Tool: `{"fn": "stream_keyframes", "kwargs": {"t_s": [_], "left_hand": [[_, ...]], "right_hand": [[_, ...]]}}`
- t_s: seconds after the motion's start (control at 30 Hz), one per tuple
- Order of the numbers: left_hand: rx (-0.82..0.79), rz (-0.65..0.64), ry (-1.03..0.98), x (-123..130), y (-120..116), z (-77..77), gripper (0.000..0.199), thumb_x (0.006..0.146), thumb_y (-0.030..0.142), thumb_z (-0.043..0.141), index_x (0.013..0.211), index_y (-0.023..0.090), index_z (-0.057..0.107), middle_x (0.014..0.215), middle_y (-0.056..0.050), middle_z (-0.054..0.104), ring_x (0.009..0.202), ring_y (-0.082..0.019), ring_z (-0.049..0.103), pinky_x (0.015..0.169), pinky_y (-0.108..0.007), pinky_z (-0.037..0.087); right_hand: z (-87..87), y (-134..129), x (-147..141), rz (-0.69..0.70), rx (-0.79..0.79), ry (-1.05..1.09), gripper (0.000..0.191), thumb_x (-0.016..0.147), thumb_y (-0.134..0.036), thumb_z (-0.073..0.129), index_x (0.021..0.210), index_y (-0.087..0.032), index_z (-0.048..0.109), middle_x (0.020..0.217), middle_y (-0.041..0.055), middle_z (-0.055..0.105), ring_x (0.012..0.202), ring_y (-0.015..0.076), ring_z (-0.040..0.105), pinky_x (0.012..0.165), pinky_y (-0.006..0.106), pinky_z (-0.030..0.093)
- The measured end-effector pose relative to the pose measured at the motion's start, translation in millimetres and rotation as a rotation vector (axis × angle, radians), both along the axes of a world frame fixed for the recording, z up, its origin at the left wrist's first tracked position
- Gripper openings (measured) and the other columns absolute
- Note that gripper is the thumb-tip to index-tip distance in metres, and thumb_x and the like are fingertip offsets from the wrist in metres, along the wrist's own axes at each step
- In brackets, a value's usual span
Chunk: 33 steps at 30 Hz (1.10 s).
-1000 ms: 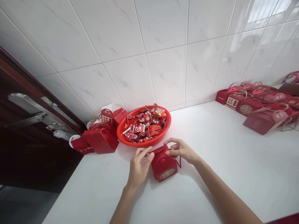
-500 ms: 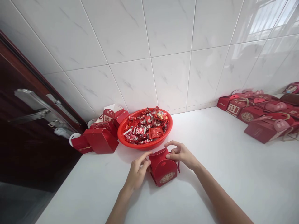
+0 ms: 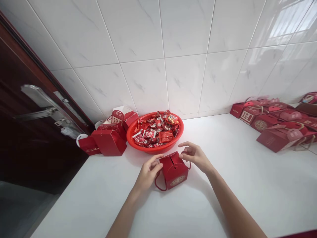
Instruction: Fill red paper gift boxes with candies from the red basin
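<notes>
A small red gift box (image 3: pixel 175 170) stands upright on the white table, with a round pale emblem on its front. Its top panels are folded inward, and a dark slit runs between them. My left hand (image 3: pixel 148 172) holds the upper left edge with thumb and fingers. On the opposite edge, my right hand (image 3: pixel 196 156) has its thumb against the box, its index finger stretched above. A red cord (image 3: pixel 160 189) loops out on the left side, and a shorter piece hangs below my right hand. Just behind the box is a red plastic basin (image 3: pixel 146 149) full of wrapped candies (image 3: pixel 157 130).
Several red boxes (image 3: pixel 110 142) stand left of the basin. More closed boxes (image 3: pixel 279 137) are grouped at the right along the tiled wall (image 3: pixel 184 82). A dark door (image 3: pixel 32 138) with a metal handle (image 3: pixel 37 114) borders the left side of the table (image 3: pixel 237 175).
The box's front flap has tipped inward from standing upright, and the slit in the top now shows. The left cord loop has come into view. The camera view has shifted slightly.
</notes>
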<state>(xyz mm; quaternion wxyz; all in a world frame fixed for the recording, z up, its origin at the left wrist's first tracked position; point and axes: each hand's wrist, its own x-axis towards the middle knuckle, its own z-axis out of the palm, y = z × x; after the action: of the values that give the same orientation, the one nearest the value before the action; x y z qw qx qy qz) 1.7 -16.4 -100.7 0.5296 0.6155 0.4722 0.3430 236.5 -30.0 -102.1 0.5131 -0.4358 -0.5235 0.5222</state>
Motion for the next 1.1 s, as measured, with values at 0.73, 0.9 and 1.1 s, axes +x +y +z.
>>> {"fn": "stream_keyframes", "kwargs": {"t_s": [0.73,0.9,1.1], "left_hand": [[-0.038,-0.078,-0.152,6.2,-4.9,-1.4,0.059,0.079,0.041,0.072,0.130,0.017,0.057,0.061,0.006,0.052,0.062,-0.014,0.051,0.068,-0.029,0.042],[-0.062,-0.189,-0.125,9.4,-7.2,-3.0,0.059,0.076,0.041,0.075,0.129,0.020,0.059,0.070,0.002,0.062,0.071,-0.017,0.061,0.076,-0.032,0.048],[-0.125,-0.276,-0.107,14.7,-9.9,-8.6,0.063,0.073,0.042,0.079,0.129,0.021,0.057,0.110,-0.010,0.072,0.108,-0.027,0.066,0.095,-0.041,0.051]], "right_hand": [[30.6,-45.4,25.9,-0.119,0.276,-0.506,0.008,0.083,-0.018,0.061,0.077,-0.022,0.063,0.086,0.0014,0.068,0.069,0.0141,0.055,0.065,0.028,0.046],[46.8,-51.3,57.1,-0.108,0.277,-0.674,0.011,0.084,-0.019,0.056,0.081,-0.022,0.066,0.082,0.0015,0.071,0.070,0.0158,0.057,0.067,0.029,0.046],[58.4,-60.2,91.3,-0.205,0.247,-0.788,0.014,0.082,-0.022,0.054,0.079,-0.022,0.068,0.077,0.0013,0.070,0.070,0.0170,0.058,0.064,0.029,0.046]]}}
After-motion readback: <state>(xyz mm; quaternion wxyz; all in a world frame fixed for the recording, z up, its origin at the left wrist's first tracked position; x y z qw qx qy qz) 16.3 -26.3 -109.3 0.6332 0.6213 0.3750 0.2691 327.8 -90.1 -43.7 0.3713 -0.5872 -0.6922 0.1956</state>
